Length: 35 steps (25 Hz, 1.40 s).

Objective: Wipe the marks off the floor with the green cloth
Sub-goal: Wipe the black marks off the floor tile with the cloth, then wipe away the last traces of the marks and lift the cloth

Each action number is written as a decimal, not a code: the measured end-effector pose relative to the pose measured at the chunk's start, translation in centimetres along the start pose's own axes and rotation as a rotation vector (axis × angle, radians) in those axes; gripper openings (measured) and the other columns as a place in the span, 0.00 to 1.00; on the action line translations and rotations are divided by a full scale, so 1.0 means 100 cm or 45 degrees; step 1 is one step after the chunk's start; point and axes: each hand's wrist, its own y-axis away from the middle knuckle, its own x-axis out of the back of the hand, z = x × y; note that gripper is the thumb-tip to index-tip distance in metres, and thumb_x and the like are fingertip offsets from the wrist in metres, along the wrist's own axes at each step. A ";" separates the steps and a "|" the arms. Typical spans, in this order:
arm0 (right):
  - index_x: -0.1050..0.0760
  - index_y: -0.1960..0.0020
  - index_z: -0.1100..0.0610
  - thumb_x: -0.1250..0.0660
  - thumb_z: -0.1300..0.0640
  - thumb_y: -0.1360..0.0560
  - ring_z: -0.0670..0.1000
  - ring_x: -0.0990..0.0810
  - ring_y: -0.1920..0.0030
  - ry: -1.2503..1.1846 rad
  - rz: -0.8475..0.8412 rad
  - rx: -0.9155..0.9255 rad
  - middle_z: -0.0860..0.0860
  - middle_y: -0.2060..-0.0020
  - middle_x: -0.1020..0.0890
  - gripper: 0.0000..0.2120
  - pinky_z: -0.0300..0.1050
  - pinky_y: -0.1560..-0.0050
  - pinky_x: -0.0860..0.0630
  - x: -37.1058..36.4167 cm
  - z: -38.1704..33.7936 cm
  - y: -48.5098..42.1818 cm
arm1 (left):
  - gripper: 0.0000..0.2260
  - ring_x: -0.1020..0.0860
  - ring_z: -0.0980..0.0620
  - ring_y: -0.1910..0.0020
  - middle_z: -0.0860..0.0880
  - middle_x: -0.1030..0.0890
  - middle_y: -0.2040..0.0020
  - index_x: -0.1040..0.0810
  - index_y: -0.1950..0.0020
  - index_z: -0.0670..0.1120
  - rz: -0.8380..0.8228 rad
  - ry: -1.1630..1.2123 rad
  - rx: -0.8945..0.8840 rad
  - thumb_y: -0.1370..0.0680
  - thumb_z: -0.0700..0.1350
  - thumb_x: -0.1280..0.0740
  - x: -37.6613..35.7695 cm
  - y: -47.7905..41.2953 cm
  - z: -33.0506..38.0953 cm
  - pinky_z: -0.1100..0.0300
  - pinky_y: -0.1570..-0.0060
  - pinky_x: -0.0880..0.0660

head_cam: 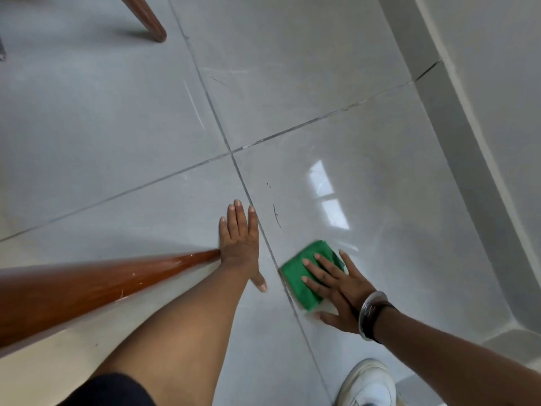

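Note:
A folded green cloth (304, 271) lies flat on the glossy grey tiled floor (322, 112), just right of a grout line. My right hand (333, 291) presses down on the cloth with fingers spread. Thin dark marks (275, 215) curve on the tile just beyond the cloth. My left hand (240, 238) rests flat on the tile left of the grout line, fingers apart, holding nothing. Fainter white scratches (193, 104) and a small dark streak (218, 81) show farther off.
A brown wooden furniture leg (87, 288) slants in from the left and ends beside my left wrist. Another wooden leg (146, 19) stands at the far left. A grey skirting and white wall (468, 127) run along the right. My white shoe (369, 385) is at the bottom.

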 end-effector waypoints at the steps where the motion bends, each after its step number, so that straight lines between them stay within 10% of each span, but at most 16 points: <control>1: 0.31 0.29 0.49 0.36 0.34 0.34 0.59 0.34 0.28 0.017 0.001 -0.017 0.54 0.27 0.33 0.37 0.66 0.28 0.57 0.000 0.000 -0.001 | 0.79 0.78 0.34 0.32 0.31 0.81 0.35 0.82 0.35 0.38 0.016 -0.006 0.001 0.53 0.65 0.20 -0.001 0.000 0.000 0.39 0.30 0.69; 9: 0.53 0.23 0.46 0.53 0.33 0.28 0.56 0.55 0.22 0.034 0.097 -0.417 0.52 0.21 0.54 0.37 0.69 0.29 0.64 0.112 0.038 -0.168 | 0.76 0.67 0.36 0.24 0.34 0.68 0.24 0.69 0.26 0.37 0.238 -0.069 0.008 0.52 0.68 0.22 -0.009 0.009 0.001 0.45 0.26 0.62; 14: 0.53 0.23 0.47 0.48 0.36 0.29 0.57 0.57 0.22 -0.098 0.078 -0.443 0.53 0.21 0.55 0.38 0.66 0.30 0.66 0.069 0.001 -0.125 | 0.76 0.66 0.37 0.24 0.34 0.67 0.24 0.68 0.26 0.36 0.253 -0.092 0.032 0.52 0.69 0.23 -0.007 0.013 0.002 0.46 0.25 0.60; 19: 0.35 0.27 0.53 0.36 0.53 0.33 0.62 0.37 0.27 -0.185 0.022 -0.423 0.58 0.26 0.34 0.34 0.64 0.26 0.59 -0.018 -0.052 0.008 | 0.61 0.61 0.37 0.23 0.33 0.64 0.23 0.67 0.26 0.34 0.233 -0.055 -0.006 0.35 0.55 0.23 -0.015 0.047 0.004 0.47 0.23 0.56; 22: 0.27 0.33 0.58 0.50 0.57 0.23 0.66 0.26 0.35 0.092 -0.036 -0.396 0.62 0.34 0.25 0.23 0.63 0.29 0.51 -0.030 -0.055 0.033 | 0.55 0.59 0.40 0.22 0.37 0.62 0.22 0.67 0.25 0.37 0.215 0.191 -0.074 0.30 0.48 0.25 -0.032 0.107 0.003 0.51 0.23 0.54; 24: 0.19 0.41 0.59 0.56 0.57 0.21 0.66 0.19 0.45 0.148 -0.007 -0.446 0.63 0.42 0.19 0.26 0.64 0.37 0.29 -0.026 -0.067 0.028 | 0.56 0.56 0.43 0.21 0.40 0.61 0.21 0.68 0.25 0.40 0.157 0.403 -0.082 0.30 0.52 0.26 -0.039 0.151 -0.007 0.53 0.24 0.52; 27: 0.15 0.51 0.59 0.36 0.56 0.30 0.63 0.15 0.59 0.037 0.043 -0.601 0.63 0.52 0.14 0.14 0.56 0.56 0.17 0.000 -0.070 0.013 | 0.52 0.52 0.45 0.21 0.41 0.55 0.20 0.67 0.24 0.41 0.137 0.406 -0.171 0.28 0.52 0.28 -0.039 0.184 -0.023 0.54 0.24 0.49; 32: 0.21 0.46 0.61 0.33 0.58 0.27 0.61 0.19 0.47 -1.706 0.064 -1.463 0.62 0.46 0.18 0.11 0.51 0.44 0.22 0.098 -0.049 0.020 | 0.34 0.33 0.43 0.28 0.39 0.34 0.26 0.47 0.23 0.41 -0.295 0.818 -0.114 0.24 0.43 0.34 0.012 0.219 -0.017 0.52 0.30 0.33; 35: 0.23 0.47 0.61 0.36 0.63 0.27 0.59 0.19 0.51 -2.667 0.144 -1.384 0.62 0.45 0.19 0.09 0.56 0.44 0.21 0.187 -0.075 0.082 | 0.29 0.31 0.43 0.30 0.40 0.31 0.27 0.41 0.25 0.40 -0.295 1.230 -0.037 0.22 0.45 0.35 0.088 0.286 -0.010 0.58 0.34 0.34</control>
